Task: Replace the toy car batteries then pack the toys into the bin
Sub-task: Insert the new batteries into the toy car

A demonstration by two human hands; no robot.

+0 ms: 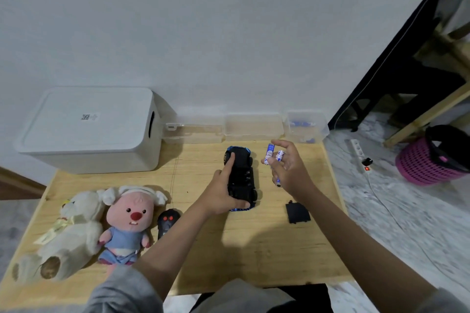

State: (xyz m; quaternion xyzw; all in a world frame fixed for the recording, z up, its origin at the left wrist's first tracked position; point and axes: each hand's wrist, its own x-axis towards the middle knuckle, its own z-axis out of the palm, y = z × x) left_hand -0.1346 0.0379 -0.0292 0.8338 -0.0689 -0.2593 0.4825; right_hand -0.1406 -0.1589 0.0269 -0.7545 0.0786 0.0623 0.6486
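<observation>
the toy car (241,180) lies belly-up near the middle of the wooden table (254,249), its long axis running away from the person toward the wall, one blue-edged end far and the other near; which end is the nose i cannot tell; the left hand (223,193) grips it from the left, thumb at the near end, forefinger stretched along the underside; just beside it on the right, the right hand (287,168) holds several blue-and-white batteries (273,156) in curled fingers, their long axes roughly parallel with the car's, so the right hand is the one placed to feed the bay; whether cells sit in the bay i cannot tell; the black battery cover (297,212) lies off, right of the car; farther out, a remote (166,223), a pink plush (129,221) and a white bear (68,231) at the left; the lidded white bin (91,129) at the far left; clear boxes (254,127) along the wall.
</observation>
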